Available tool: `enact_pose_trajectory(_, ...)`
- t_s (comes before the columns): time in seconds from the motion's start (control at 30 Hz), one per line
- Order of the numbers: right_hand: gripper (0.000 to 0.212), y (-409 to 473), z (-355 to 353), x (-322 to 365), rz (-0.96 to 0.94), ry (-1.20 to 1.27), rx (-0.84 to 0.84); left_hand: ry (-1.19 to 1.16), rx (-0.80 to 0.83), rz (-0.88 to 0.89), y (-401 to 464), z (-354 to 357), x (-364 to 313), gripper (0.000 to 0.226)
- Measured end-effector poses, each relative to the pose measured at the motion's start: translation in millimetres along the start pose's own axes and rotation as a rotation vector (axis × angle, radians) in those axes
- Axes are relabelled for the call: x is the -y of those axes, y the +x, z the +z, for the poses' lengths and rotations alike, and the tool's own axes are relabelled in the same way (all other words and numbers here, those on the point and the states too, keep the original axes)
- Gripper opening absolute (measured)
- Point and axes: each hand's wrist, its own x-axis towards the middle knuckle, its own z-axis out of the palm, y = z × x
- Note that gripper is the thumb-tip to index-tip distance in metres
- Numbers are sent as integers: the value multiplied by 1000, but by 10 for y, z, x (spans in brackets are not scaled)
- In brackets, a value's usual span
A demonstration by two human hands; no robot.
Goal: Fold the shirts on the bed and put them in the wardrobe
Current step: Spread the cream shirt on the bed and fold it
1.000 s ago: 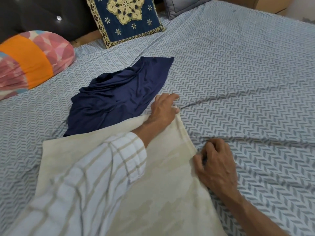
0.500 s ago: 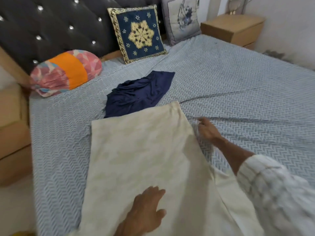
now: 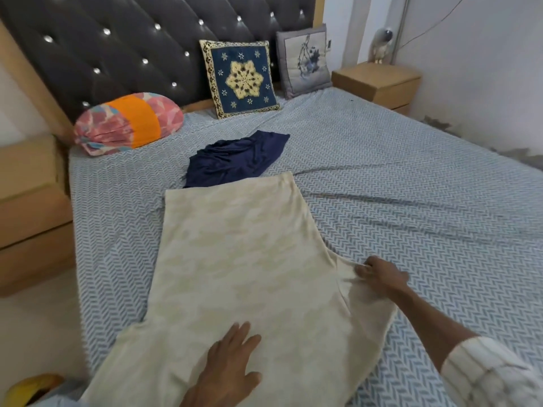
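Note:
A cream shirt [image 3: 241,254] lies spread flat on the bed [image 3: 411,201], its long body running away from me. My left hand [image 3: 232,365] rests flat on its near part, fingers straight. My right hand [image 3: 379,274] pinches the fabric of the shirt's right sleeve where it meets the body. A crumpled navy shirt [image 3: 235,158] lies just beyond the cream one's far edge, partly tucked under it.
A pink and orange bolster [image 3: 126,123], a blue patterned cushion [image 3: 239,77] and a grey cushion [image 3: 305,64] line the tufted headboard [image 3: 117,39]. Wooden nightstands stand at left [image 3: 29,207] and at back right [image 3: 379,83]. A yellow object [image 3: 29,389] shows at bottom left.
The view pulled back from the bed. My left hand left the shirt's far corner and came down flat on its near part. My right hand slid back along the right edge to the sleeve.

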Motion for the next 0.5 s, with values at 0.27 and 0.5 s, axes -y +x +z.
enact_pose_trajectory(0.27,63,-157,-118,-354,151,115,56,-142,-161,68,-164,328,315,93)
enact_pose_trajectory(0.5,37,-364,-212,-671,228,139,-46,-150,-254,74,-148,392,323,83)
